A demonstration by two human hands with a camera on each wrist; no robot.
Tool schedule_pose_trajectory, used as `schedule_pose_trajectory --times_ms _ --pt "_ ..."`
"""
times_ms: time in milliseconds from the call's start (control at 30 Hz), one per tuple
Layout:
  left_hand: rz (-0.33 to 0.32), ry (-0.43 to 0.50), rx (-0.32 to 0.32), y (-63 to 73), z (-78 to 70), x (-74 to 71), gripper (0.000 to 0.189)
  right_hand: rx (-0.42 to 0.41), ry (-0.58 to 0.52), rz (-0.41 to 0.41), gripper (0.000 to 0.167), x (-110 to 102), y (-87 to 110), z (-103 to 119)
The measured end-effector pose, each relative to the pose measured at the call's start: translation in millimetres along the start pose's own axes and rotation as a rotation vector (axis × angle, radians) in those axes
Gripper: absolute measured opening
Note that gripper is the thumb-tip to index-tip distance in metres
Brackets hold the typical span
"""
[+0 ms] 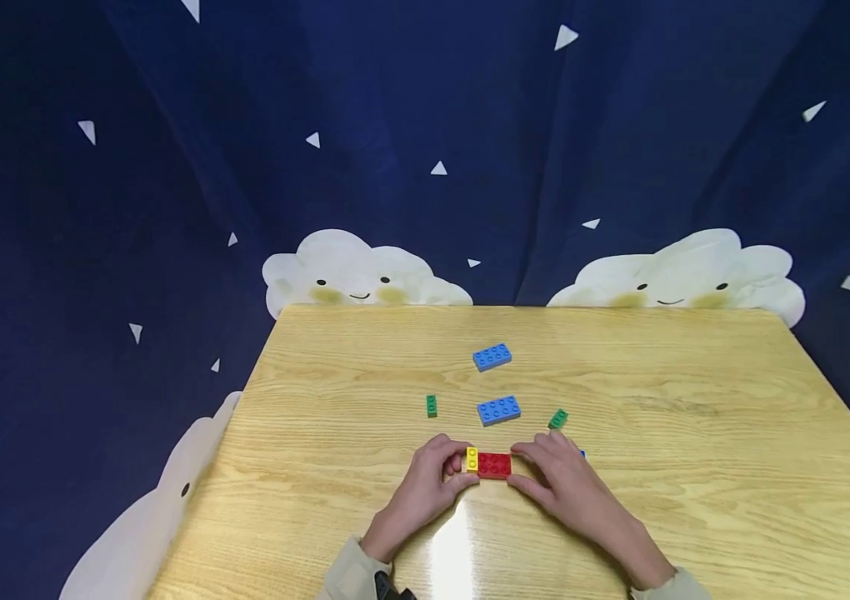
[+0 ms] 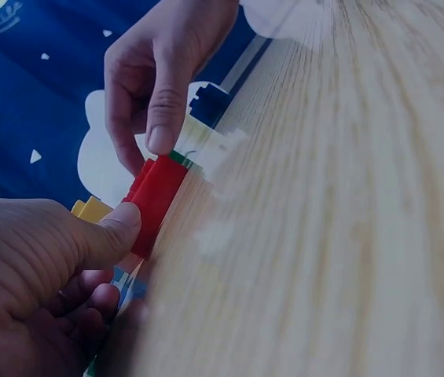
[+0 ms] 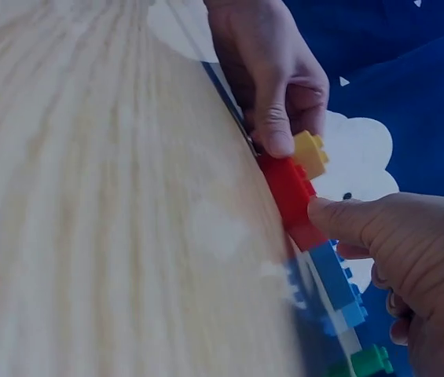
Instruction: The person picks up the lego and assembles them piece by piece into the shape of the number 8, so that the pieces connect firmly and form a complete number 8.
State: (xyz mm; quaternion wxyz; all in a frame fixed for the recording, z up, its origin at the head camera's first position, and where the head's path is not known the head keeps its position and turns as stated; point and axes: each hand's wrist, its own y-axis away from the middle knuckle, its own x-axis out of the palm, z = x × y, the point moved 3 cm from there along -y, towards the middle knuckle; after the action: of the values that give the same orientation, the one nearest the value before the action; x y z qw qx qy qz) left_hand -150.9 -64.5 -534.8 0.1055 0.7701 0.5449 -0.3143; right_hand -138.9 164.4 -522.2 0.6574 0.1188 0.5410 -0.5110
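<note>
- The red brick sits flat on the wooden counter, near the front edge and roughly centred, with a small yellow brick snug against its left end.
- The left hand has its fingers curled round that left end. In the left wrist view the thumb presses the near side of the red brick and the yellow brick peeks out just above it.
- The right hand pinches the other end. Its thumb is flat against the red brick in the right wrist view, the rest of its fingers are curled behind.
- Just past the bricks: a blue brick straight behind, a green brick behind the right hand, another green brick off to the left standing on its own.
- A second blue brick lies further back, well apart from the hands.
- There's a sliver of something blue poking out beside the right hand, too hidden to tell what it is.
- Behind everything hangs a dark blue cloth with white clouds.
</note>
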Motion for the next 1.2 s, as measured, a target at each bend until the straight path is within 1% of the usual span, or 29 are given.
schedule_pose_trajectory --times_ms 200,333,567,767,967,1200 --pt "0.000 0.017 -0.002 0.3 -1.1 -0.4 0.038 0.032 -0.012 0.009 0.036 -10 3.6 -9" --pt "0.006 0.022 0.002 0.6 -1.3 -0.3 0.037 0.077 -0.033 0.024 0.037 -19 6.4 -16" --pt "0.012 0.020 0.007 0.7 -0.1 1.2 0.037 0.145 -0.038 0.042 0.042 -32 10.7 -28" --pt "0.013 0.008 0.001 0.6 1.1 1.8 0.037 0.220 0.023 0.096 0.051 -41 16.2 -36" --pt "0.010 0.012 -0.002 0.6 1.7 1.9 0.035 0.214 0.053 0.148 0.058 -48 20.4 -44" --pt "0.000 0.015 0.000 -0.5 0.7 0.9 0.036 0.198 0.014 0.248 0.060 -53 23.0 -52"
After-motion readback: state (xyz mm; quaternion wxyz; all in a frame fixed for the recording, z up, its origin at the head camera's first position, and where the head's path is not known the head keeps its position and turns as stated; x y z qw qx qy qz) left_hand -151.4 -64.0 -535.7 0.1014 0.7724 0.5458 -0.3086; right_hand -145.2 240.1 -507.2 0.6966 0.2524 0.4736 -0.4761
